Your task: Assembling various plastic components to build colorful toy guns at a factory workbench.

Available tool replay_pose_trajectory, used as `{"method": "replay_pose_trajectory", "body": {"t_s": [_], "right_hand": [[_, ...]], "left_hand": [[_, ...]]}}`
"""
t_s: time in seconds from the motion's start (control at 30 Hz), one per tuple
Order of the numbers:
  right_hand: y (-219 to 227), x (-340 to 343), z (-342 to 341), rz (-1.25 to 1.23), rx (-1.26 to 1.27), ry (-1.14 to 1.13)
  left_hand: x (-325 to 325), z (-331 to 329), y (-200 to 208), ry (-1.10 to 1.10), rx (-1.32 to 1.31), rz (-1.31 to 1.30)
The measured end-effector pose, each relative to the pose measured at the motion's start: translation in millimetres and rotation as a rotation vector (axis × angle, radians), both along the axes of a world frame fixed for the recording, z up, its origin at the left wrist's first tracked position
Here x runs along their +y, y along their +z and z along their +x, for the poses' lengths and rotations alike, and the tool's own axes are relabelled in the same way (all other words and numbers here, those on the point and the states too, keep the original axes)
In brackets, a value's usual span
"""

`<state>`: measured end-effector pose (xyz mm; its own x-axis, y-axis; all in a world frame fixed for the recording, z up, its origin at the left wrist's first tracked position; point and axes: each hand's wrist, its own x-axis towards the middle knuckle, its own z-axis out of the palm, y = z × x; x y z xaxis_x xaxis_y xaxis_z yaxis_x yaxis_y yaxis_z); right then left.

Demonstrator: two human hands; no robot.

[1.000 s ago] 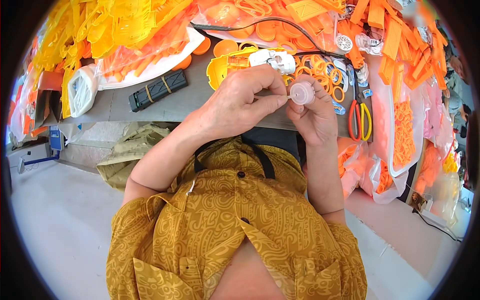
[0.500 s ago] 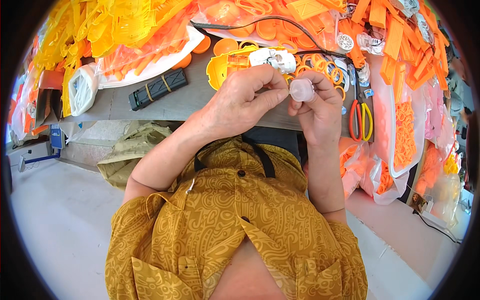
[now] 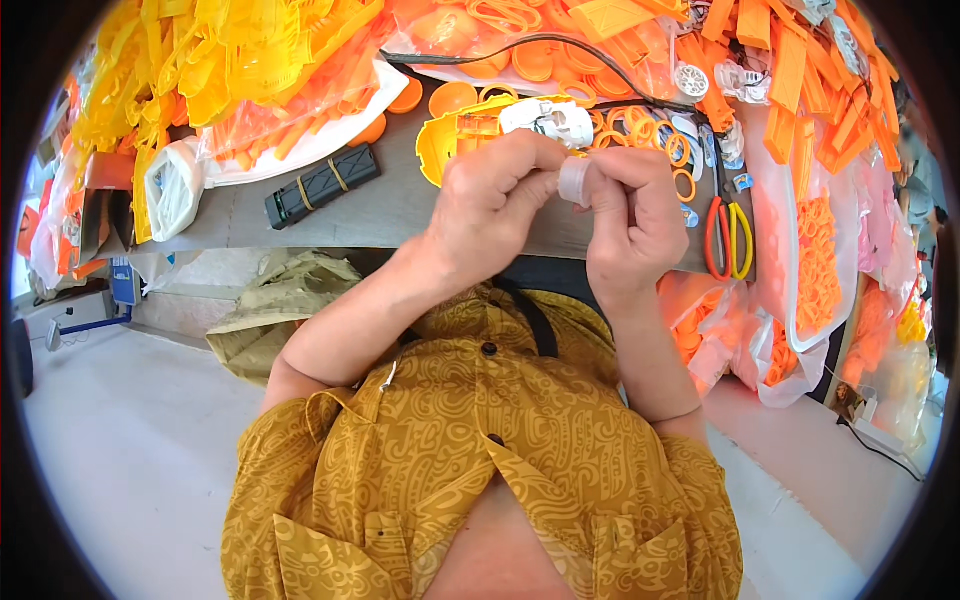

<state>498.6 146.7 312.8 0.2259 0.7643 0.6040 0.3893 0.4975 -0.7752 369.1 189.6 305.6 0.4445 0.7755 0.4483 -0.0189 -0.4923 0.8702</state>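
Observation:
Between my two hands, above the table's near edge, is a small translucent round plastic piece (image 3: 573, 181), seen from its side. My right hand (image 3: 636, 212) grips it, fingers curled and thumb pressed on it. My left hand (image 3: 497, 200) is closed in a pinch at the piece's left side; its fingertips are partly hidden, and they seem to touch the piece. Just beyond my hands lie a yellow plastic shell (image 3: 437, 150) and a white mechanical part (image 3: 550, 122). Several orange rings (image 3: 640, 130) lie beyond my right hand.
Scissors (image 3: 730, 238) with red and yellow handles lie right of my right hand. A black banded block (image 3: 322, 186) rests at the left. Yellow parts (image 3: 240, 50) and orange parts (image 3: 800, 90) are heaped at the back. A white bin (image 3: 850, 250) of small orange pieces stands right.
The translucent piece has turned from facing me to side-on and shifted slightly left. My right hand has rolled its fingers over it, and my left fingers have come up against its side.

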Motion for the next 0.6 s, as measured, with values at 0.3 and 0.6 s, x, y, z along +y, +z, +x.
{"method": "replay_pose_trajectory", "body": {"t_s": [0.3,0.6], "right_hand": [[11.4,-9.5,3.2,-0.068,-0.11,0.037],[13.6,-26.4,2.9,-0.521,0.4,0.218]], "left_hand": [[3.0,-12.3,11.7,-0.23,-0.144,-0.323],[2.4,-6.4,3.8,-0.01,0.047,0.646]]}}
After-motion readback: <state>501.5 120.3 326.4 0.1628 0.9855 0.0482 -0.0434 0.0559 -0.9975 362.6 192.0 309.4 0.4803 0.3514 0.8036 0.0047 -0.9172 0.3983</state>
